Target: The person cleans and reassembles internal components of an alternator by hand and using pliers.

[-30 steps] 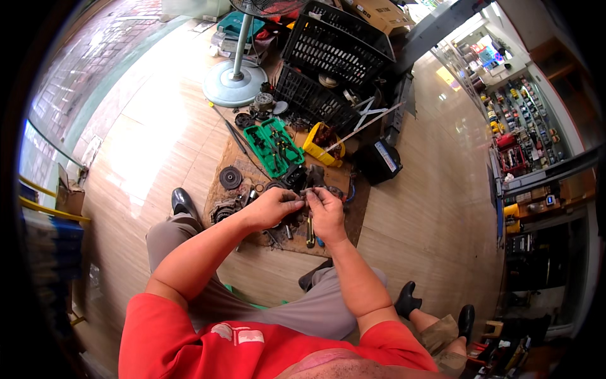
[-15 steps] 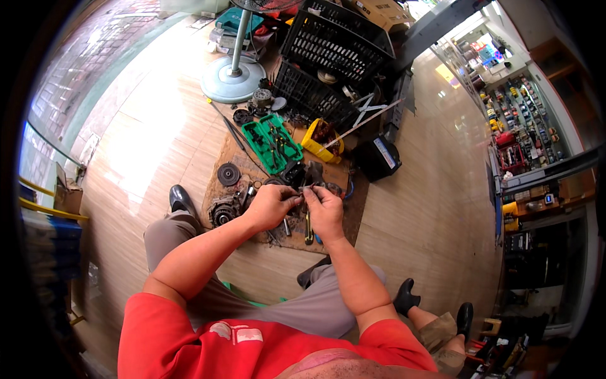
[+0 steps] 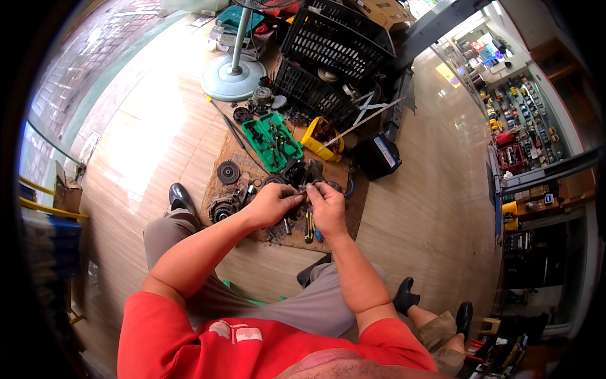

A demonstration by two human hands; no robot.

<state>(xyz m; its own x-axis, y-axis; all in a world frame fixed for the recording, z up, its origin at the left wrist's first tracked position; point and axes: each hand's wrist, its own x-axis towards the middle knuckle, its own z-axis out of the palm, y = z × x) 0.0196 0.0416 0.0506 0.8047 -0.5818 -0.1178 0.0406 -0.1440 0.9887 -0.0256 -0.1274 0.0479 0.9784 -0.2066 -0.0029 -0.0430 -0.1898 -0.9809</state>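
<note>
My left hand (image 3: 275,203) and my right hand (image 3: 327,208) are close together over a stained cardboard mat (image 3: 351,221), fingertips pinched. Something small and dark seems to be between the fingers, too small to name. Dark greasy machine parts lie just beyond and partly behind the hands. Left of my left hand sits a round toothed metal part (image 3: 222,211), with a black pulley-like disc (image 3: 228,172) farther off. Below the fingers lie a yellow-and-black handled screwdriver (image 3: 308,228), a blue-handled tool (image 3: 317,235) and a short metal socket (image 3: 287,226).
Beyond the mat are an open green tool case (image 3: 270,165), a yellow container (image 3: 314,149) of dark parts and stacked black crates (image 3: 334,47). A black battery-like box (image 3: 377,158) stands to the right, a fan base (image 3: 233,79) at far left. Another person's shoe (image 3: 406,294) is at lower right.
My right hand has shifted slightly right, so the gap between the fingertips is a little wider. More of the blue-handled tool shows below it. My left hand has barely moved.
</note>
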